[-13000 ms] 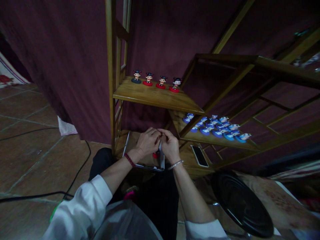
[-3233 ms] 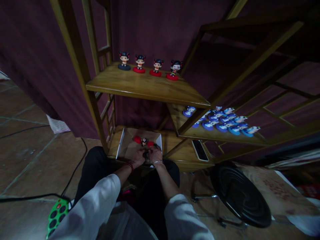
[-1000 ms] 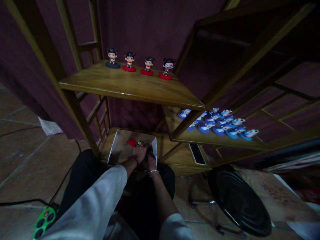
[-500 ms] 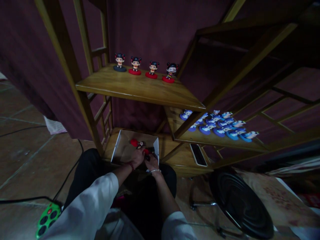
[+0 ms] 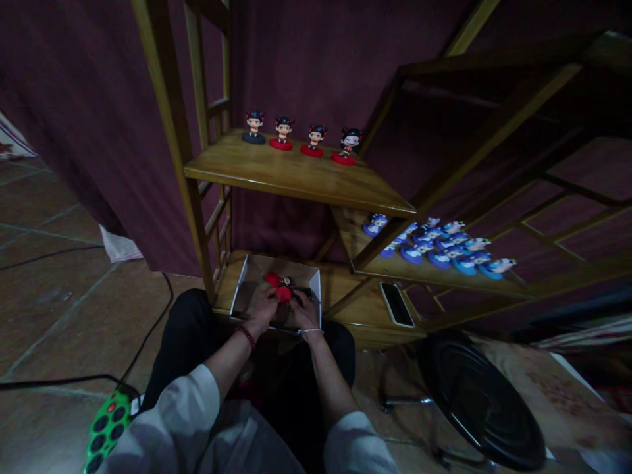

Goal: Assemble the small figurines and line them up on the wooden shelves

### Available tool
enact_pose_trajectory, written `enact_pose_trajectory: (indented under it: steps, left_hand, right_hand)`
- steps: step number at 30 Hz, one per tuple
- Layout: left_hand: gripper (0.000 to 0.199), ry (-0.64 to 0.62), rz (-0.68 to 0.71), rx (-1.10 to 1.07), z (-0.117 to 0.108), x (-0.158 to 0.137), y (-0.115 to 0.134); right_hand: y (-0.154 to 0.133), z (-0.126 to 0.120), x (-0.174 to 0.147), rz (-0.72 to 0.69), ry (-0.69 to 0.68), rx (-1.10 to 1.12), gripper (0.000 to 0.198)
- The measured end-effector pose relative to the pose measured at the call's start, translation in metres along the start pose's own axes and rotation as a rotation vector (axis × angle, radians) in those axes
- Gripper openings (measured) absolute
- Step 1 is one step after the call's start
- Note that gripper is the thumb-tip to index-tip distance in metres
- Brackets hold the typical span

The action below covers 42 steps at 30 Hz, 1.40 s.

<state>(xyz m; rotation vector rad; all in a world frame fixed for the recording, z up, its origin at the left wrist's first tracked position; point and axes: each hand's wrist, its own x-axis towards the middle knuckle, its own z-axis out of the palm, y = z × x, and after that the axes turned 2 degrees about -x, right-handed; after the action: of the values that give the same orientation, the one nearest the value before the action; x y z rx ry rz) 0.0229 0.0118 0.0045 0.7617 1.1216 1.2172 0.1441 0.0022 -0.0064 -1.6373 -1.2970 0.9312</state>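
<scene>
An open white cardboard box [image 5: 241, 289] sits on the bottom shelf in front of my knees. Both my hands reach down into it. My left hand [image 5: 265, 308] has its fingers closed on the left edge of a figurine's round red base [image 5: 283, 293]. From the other side my right hand [image 5: 303, 312] grips the same figurine, whose dark upper part is mostly hidden by the fingers. Behind them in the box lies another figurine [image 5: 285, 281] on its side, with its red base [image 5: 271, 278] toward the left.
Several black-haired figurines [image 5: 316, 137] stand in a row on the upper wooden shelf [image 5: 296, 181]. Blue figurines [image 5: 439, 250] crowd a lower shelf at right. A phone [image 5: 396, 305] lies on the bottom board. A black round stool [image 5: 481, 401] and a green power strip [image 5: 107, 428] flank me.
The view has shifted slightly to the left. In my hands the figurine has turned so that its red base faces up more, and my left hand has moved to the base's left side.
</scene>
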Motion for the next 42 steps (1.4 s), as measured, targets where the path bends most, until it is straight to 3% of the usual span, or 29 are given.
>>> enact_pose_trajectory:
  steps: [4,15,34,42]
  left_hand:
    - [0.029,0.038,-0.091,-0.073,0.000,-0.011,0.016]
    - [0.031,-0.020,-0.083,-0.247,-0.012,-0.030,0.044]
    - [0.025,-0.034,-0.032,-0.402,-0.035,-0.049,0.054]
    - [0.021,-0.142,-0.047,-0.464,-0.036,-0.056,0.062]
  right_hand:
    - [-0.011,0.002,-0.003,-0.086,-0.003,0.024,0.040]
    - [-0.042,0.007,-0.015,-0.047,-0.020,0.254,0.036]
    - [-0.066,0.020,-0.042,-0.035,-0.034,0.295,0.040]
    - [-0.071,0.018,-0.044,-0.072,-0.023,0.316,0.044]
